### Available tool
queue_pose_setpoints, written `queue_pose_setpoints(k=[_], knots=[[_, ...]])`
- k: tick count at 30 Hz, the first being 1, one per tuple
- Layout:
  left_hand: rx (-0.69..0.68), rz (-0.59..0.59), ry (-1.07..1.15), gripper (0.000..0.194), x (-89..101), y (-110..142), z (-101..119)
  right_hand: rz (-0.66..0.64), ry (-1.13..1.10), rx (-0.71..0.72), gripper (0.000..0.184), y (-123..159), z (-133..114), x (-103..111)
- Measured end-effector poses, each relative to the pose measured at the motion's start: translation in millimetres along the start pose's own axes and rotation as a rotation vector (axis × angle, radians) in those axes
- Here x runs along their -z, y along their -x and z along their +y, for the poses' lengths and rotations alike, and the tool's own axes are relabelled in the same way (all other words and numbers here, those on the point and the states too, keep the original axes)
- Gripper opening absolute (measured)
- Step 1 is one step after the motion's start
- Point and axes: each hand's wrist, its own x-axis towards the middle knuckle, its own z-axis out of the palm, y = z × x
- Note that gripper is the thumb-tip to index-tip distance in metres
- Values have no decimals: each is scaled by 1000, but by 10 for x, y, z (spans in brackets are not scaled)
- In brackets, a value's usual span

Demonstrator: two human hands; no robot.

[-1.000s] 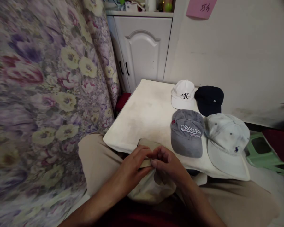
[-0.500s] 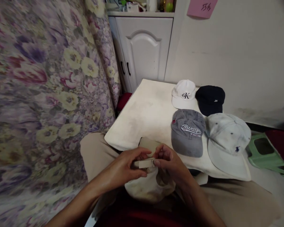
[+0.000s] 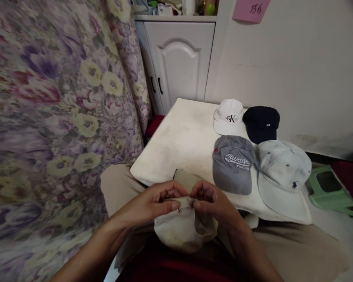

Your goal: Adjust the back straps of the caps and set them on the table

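Over my lap I hold a cream cap (image 3: 182, 231) by its back strap. My left hand (image 3: 153, 203) pinches the strap from the left, fingers curled. My right hand (image 3: 211, 201) pinches it from the right, fingers also closed. The cap's crown hangs down toward my thighs and its brim points away under my hands. On the white table (image 3: 182, 137) ahead lie a grey cap (image 3: 233, 164), a pale denim cap (image 3: 284, 172), a white cap (image 3: 230, 116) and a dark navy cap (image 3: 261, 123).
A flowered cloth (image 3: 55, 117) covers the whole left side. A white cabinet (image 3: 176, 58) stands behind the table. A green plastic stool (image 3: 326, 192) sits low at the right, beside the beige wall.
My hands have turned the cream cap so its strap lies level between my fingertips, and the crown now hangs lower and fuller below them.
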Motion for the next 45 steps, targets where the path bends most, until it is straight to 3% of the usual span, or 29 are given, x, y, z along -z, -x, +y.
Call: queue_pose_setpoints(k=[3, 7, 12, 17, 22, 30, 35, 45], knots=[[-6, 30, -19, 22, -36, 1, -3, 10, 155, 8, 39, 83, -36, -50], [1, 42, -36, 21, -57, -16, -13, 120, 333, 40, 35, 142, -18, -173], [13, 65, -37, 23, -64, -39, -62, 207, 261, 106, 27, 118, 72, -218], [12, 45, -100, 26, -36, -36, -9, 181, 160, 115, 27, 114, 119, -155], [7, 76, -246, 33, 0, -65, 45, 105, 192, 106, 27, 131, 113, -113], [62, 39, -301, 40, -19, -96, -2, 71, 221, 109, 25, 123, 132, -98], [3, 17, -355, 38, -40, -121, -18, 59, 249, 101, 23, 124, 99, -95], [68, -41, -196, 33, -76, -106, -67, 26, 97, 60, 24, 89, 127, -72]])
